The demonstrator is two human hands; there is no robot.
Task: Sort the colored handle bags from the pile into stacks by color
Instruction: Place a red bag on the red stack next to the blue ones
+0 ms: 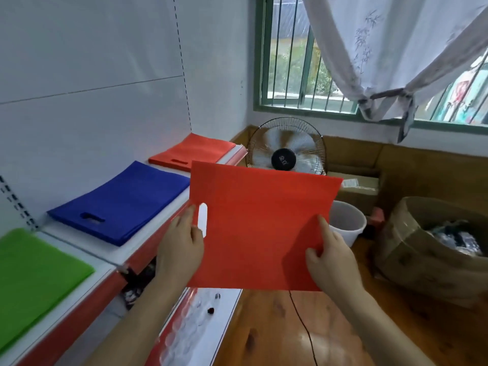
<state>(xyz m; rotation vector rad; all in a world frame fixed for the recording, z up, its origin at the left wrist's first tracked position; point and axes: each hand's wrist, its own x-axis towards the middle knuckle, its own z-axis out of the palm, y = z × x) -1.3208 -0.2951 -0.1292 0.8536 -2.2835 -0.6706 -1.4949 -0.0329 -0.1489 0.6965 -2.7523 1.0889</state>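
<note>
left hand (182, 244): up in front of the chest, forearm coming in from bottom left, gripping the red bag (261, 228) by its left edge right beside the handle cutout, fingers tucked behind, thumb on the front

right hand (328, 257): forearm in from bottom right, pinching the bag's lower right part, thumb and index finger lying on the front of it

red bag: held flat in the air between both hands, turned sideways so the handle slot sits on the left, hanging over the wood floor (290, 326), not touching the shelf (124, 249)

red stack (192, 151): far end of the shelf, near the corner

blue stack (124, 202): middle of the shelf, handle hole facing me

green stack (37, 262): nearest, at the left edge

behind the bag: a fan (286, 146), a white bucket (348, 223), and a cardboard box (433, 247) off to the right
</note>
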